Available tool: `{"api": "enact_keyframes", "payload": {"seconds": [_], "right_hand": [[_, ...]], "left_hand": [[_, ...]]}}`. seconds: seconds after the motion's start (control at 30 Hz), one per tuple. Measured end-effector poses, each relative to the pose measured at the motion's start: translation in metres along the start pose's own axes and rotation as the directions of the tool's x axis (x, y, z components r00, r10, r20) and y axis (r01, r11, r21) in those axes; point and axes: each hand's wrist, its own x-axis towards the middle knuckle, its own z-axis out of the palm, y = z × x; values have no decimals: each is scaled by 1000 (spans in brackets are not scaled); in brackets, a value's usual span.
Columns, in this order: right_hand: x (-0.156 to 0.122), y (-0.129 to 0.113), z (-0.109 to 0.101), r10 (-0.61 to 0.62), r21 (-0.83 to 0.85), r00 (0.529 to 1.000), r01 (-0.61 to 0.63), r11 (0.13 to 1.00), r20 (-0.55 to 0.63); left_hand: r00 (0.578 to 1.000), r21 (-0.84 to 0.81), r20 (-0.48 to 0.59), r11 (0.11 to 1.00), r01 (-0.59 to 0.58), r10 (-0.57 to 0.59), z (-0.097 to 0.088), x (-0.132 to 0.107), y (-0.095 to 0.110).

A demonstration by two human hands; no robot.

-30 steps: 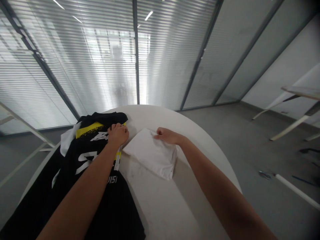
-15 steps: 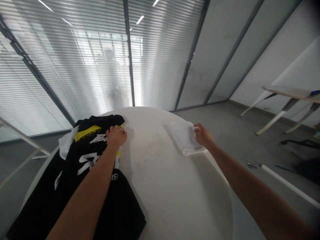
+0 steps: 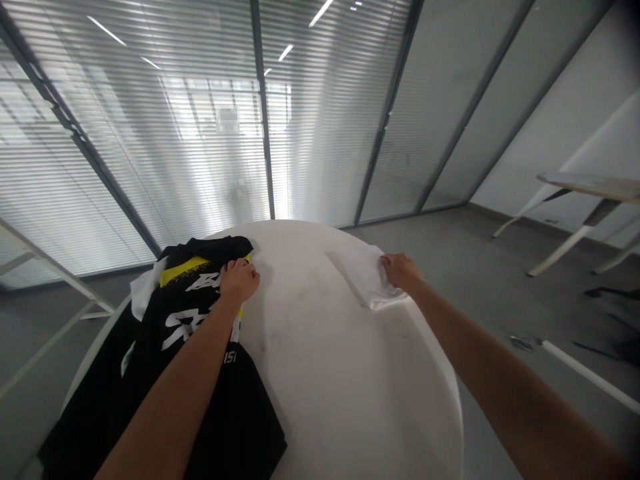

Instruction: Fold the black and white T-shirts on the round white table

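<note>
A black jersey [image 3: 250, 400] with white lettering and yellow patches lies spread over the left side of the round white table [image 3: 320, 373]. My left hand [image 3: 241, 279] is closed on its upper right edge, fingers curled into the fabric; the fingertips are partly hidden. On the table's right side rests a folded white cloth [image 3: 357, 270]. My right hand [image 3: 400, 270] grips the cloth's right edge, with the fingers bent and the thumb out of sight. A bare stretch of tabletop separates the two garments.
Behind the table stands a glass partition with blinds [image 3: 215, 167]. A wooden-topped table [image 3: 590, 183] is at the far right. A white pole [image 3: 590, 373] lies on the floor to the right, and a white metal frame [image 3: 55, 260] stands at the left.
My right hand has shifted slightly left and its fingers have closed further over the cloth's edge. My left hand stays on the jersey. The whole view has tilted a little.
</note>
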Motion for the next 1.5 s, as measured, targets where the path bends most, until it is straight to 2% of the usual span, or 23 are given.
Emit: {"api": "enact_keyframes", "payload": {"seconds": [0.1,0.17,0.23,0.3,0.37,0.5,0.6,0.77,0.83,0.97,1.07,1.17,1.23,1.27,1.33,1.4,1.5], "right_hand": [[-8,-17,-13,82,-9,996,-82,997,-26],[-19,-32,-22,23,21,999,-22,1000,-31],[-35,-48,-25,-97,50,995,98,994,-25],[-55,-62,-22,-198,44,980,197,979,-1],[-73,-72,-14,-240,11,970,240,971,28],[-90,-81,-2,-223,-54,975,223,973,12],[-91,-81,-1,-224,-67,975,224,972,0],[-94,-82,-6,-232,-88,971,227,970,-50],[-95,-83,-7,-234,-86,971,229,970,-56],[-95,-82,-7,-235,-82,971,230,970,-52],[-95,-82,-7,-229,-81,972,225,971,-56],[-95,-82,-7,-225,-73,973,221,973,-58],[-94,-82,-8,-223,-68,973,219,973,-59],[-94,-82,-8,-220,-66,974,216,974,-58],[-94,-82,-9,-217,-61,975,213,975,-57],[-95,-83,-10,-213,-55,975,210,976,-57],[-95,-83,-12,-204,-49,978,201,978,-52]], "left_hand": [[994,-1,2,994,-107,107,-14,-4,2],[985,-26,-5,985,-173,173,-28,-9,0],[982,-58,-11,980,-190,190,-42,-21,-7],[986,-55,-26,985,-163,162,-53,-40,-19],[994,2,-48,996,-94,94,-57,-65,-34],[994,72,0,992,105,-105,-45,-107,-60],[986,54,24,985,162,-163,-38,-117,-64],[984,27,-74,986,163,-161,-45,-117,-59],[970,8,-111,975,221,-218,-49,-119,-57],[909,2,-178,923,384,-377,-55,-117,-61],[863,-16,-135,872,489,-487,-61,-102,-73],[797,-42,-68,800,598,-600,-69,-80,-92],[770,-38,25,769,638,-638,-74,-66,-105],[771,-26,76,772,635,-632,-75,-61,-110],[801,4,132,809,588,-584,-78,-53,-117],[840,16,119,847,531,-529,-79,-47,-119],[915,-77,87,913,401,-395,-83,-37,-118]]}}
